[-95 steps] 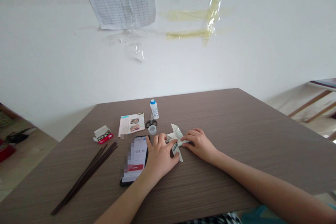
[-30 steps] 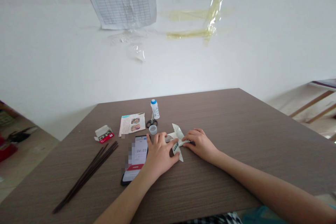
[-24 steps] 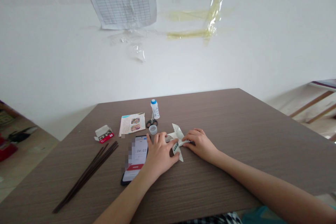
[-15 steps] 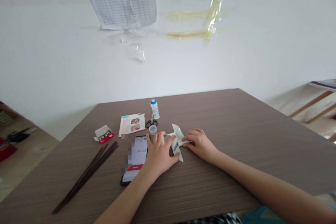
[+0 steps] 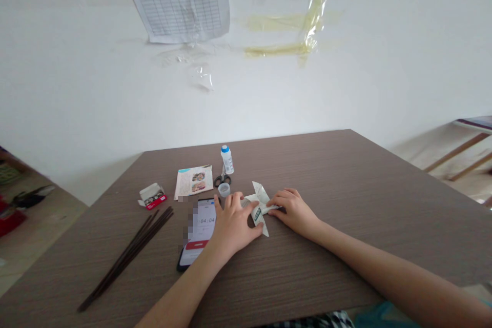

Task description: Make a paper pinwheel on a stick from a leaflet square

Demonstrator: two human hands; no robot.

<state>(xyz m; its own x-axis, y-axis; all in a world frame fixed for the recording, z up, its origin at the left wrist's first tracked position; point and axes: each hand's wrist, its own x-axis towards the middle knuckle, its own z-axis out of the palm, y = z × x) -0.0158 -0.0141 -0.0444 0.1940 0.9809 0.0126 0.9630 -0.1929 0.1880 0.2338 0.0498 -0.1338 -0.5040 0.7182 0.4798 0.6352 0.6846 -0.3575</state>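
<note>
Touching the folded paper [image 5: 262, 200], set on the tabletop [image 5: 346, 174] to the right of the phone [image 5: 205, 214]. Resting the left hand [image 5: 235, 221] on its left side in a wide, spread grip; pinching its right side with the right hand [image 5: 292, 211] in a narrow grip. Beyond, near the left hand: a small cup [image 5: 224, 191], scissors [image 5: 222, 176] and a bottle [image 5: 228, 161]. Well apart at left: dark sticks [image 5: 126, 259].

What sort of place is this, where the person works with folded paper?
Probably a plain indoor room, perhaps a home or small office; I cannot tell which. A wood-grain table stands by a white wall, where a printed form hangs.
</note>
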